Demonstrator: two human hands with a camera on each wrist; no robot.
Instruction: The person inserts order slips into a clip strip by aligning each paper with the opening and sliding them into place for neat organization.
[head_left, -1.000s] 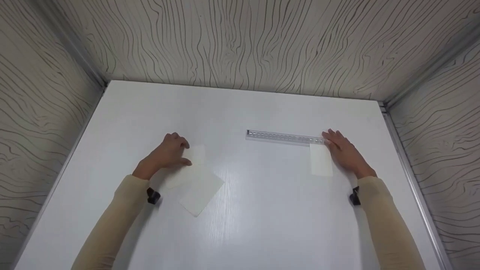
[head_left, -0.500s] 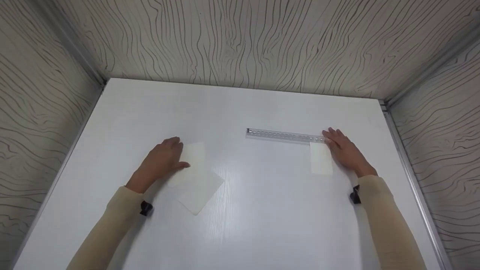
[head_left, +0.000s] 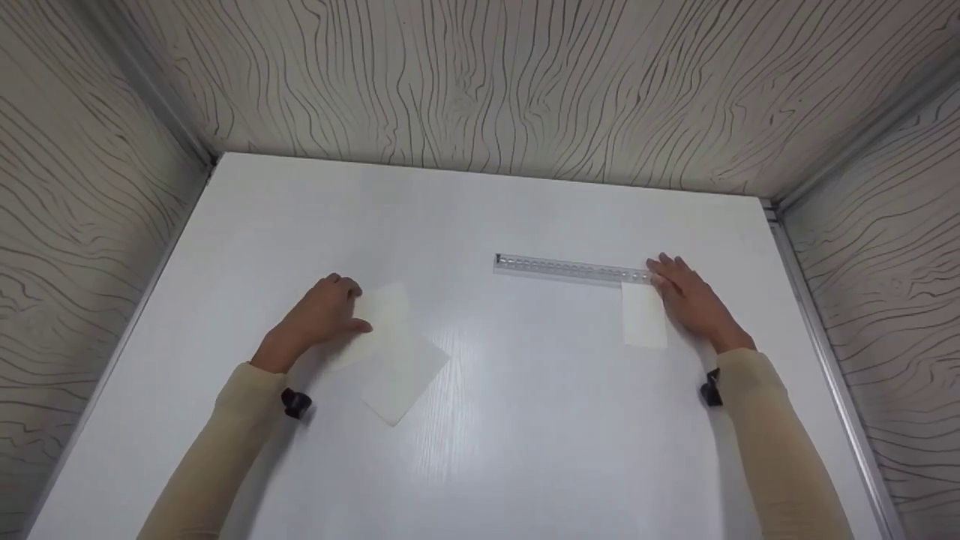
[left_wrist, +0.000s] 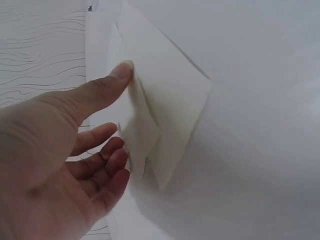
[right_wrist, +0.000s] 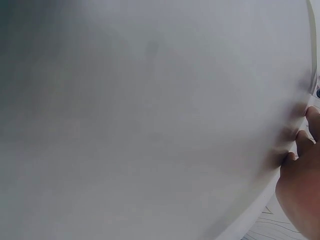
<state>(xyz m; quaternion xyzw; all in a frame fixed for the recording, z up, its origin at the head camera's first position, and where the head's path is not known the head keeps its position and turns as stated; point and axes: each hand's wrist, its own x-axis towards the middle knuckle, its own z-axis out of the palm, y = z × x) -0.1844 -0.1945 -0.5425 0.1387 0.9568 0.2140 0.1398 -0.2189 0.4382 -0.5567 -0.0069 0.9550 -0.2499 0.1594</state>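
Note:
My left hand (head_left: 313, 319) is at the left edge of a few overlapping pale paper sheets (head_left: 409, 379). In the left wrist view, thumb and fingers grip a bent paper sheet (left_wrist: 140, 132) by its edge, and a flatter sheet (left_wrist: 172, 80) lies behind it. My right hand (head_left: 694, 304) rests on the table with its fingers extended, at the right end of a clear plastic ruler (head_left: 559, 266) with a row of round marks. A small pale paper piece (head_left: 644, 316) lies just below that end, beside the thumb. The right wrist view shows fingertips (right_wrist: 300, 145) against the white surface.
Everything lies on a white table (head_left: 525, 420). Wood-grain patterned walls (head_left: 480, 82) stand behind it and at both sides, with metal rails (head_left: 840, 382) along the side edges. A black wrist camera (head_left: 296, 403) hangs under the left sleeve.
The left hand has shifted a little left and toward the body, its fingers flattening and then curling again at the sheets' edge. The right hand and ruler stay in place.

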